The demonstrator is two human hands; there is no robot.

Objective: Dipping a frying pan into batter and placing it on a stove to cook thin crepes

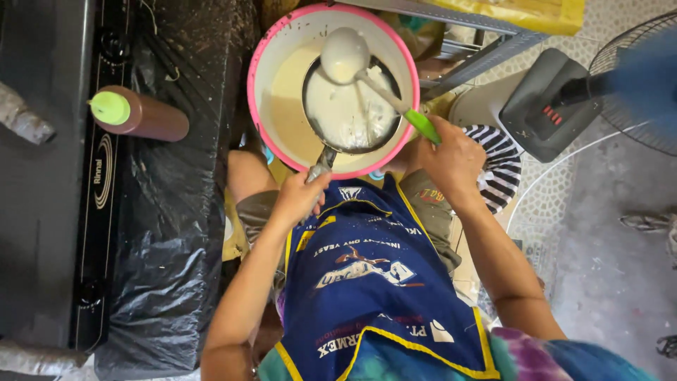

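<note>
Left hand [302, 197], just left of the frame's centre, is closed in a fist around the metal handle of a small dark pan [352, 113], which it holds over the bucket. Right hand [451, 159], right of centre, is wrapped tight around the green handle of a ladle [344, 55]; the ladle's shaft slants up and to the left, and its round bowl, coated in pale batter, sits above the far edge of the pan.

Pale batter covers the inside of the pan. Beneath it, at the upper middle of the frame, stands a round bucket [262, 63] with a pink rim and white wall, holding cream-coloured batter [285, 106] that shows to the left of the pan.

Below the hands, a blue apron [374, 282] with yellow edging fills the lower middle of the frame, with a tie-dyed sleeve at the lower right corner.

At the upper left, a brown squeeze bottle [144, 116] with a light green cap lies on its side on a black plastic sheet [166, 247]. Left of that is a black gas stove [49, 212] on the counter. At the upper right stand the grey base [550, 106] and wire guard of an electric fan. A black-and-white striped item [501, 166] shows just beside the right hand.
</note>
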